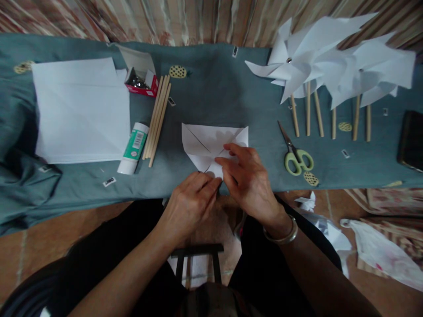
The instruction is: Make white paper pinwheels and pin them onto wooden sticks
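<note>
A teal cloth covers the surface (214, 88), printed with small yellow pineapples. At the left lies a stack of white paper sheets (81, 110), with a glue stick (134, 148) just beside its lower right corner. A bundle of wooden sticks (157, 119) lies next to the glue, and a small red box (141, 81) stands open at their top end. A folded white paper square (206, 143) lies in the middle near the front edge. Green-handled scissors (295, 154) lie to its right. White paper pinwheels (330, 66) on sticks rest at the far right, beside a dark phone (411, 141).
</note>
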The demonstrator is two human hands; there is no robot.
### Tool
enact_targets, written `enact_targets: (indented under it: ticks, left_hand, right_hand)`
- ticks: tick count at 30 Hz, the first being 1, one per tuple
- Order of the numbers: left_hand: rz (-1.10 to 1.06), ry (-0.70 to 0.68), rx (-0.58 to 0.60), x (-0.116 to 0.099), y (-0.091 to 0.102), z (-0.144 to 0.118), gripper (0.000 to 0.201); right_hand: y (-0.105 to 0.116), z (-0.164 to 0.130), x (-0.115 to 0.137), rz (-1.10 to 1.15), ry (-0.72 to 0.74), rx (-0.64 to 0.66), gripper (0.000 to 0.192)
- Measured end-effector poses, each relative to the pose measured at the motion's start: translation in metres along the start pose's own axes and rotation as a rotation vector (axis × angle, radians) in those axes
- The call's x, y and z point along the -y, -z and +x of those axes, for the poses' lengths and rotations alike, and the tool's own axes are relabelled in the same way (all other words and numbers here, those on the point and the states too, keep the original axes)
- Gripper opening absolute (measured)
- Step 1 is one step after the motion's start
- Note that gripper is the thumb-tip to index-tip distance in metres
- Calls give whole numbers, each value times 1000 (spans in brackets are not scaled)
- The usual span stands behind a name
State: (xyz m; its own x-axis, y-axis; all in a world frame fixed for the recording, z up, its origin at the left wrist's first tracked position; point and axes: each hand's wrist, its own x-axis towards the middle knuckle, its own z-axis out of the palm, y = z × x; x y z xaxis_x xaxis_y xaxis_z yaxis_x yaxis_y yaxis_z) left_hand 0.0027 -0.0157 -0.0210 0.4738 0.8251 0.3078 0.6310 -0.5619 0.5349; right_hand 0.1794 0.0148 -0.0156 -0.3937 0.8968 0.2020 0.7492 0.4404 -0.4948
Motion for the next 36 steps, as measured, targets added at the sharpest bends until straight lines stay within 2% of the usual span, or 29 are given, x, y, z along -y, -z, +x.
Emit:
enact_targets:
  ticks: [9, 13, 22, 27, 30, 36]
  left_hand:
    - [-6, 4, 20, -1, 1, 1, 23]
    - [6, 5, 29, -1, 1, 2, 20]
    - [41, 21, 38, -3, 2, 4, 16]
    - [51, 18, 34, -3, 3, 5, 14]
    - [47, 19, 30, -2, 2, 4, 15]
    - [24, 24, 30, -1, 0, 3, 19]
  right_hand:
    - [-4, 0, 13, -155, 0, 66, 28]
    - [-11, -1, 13, -247, 47, 38, 26]
    - [-15, -1, 12, -266, 84, 21, 24]
    - [-17, 1, 12, -247, 121, 5, 25]
    - [-18, -1, 9, -208, 94, -12, 26]
    - [-7, 0, -2, 70, 0, -81, 37]
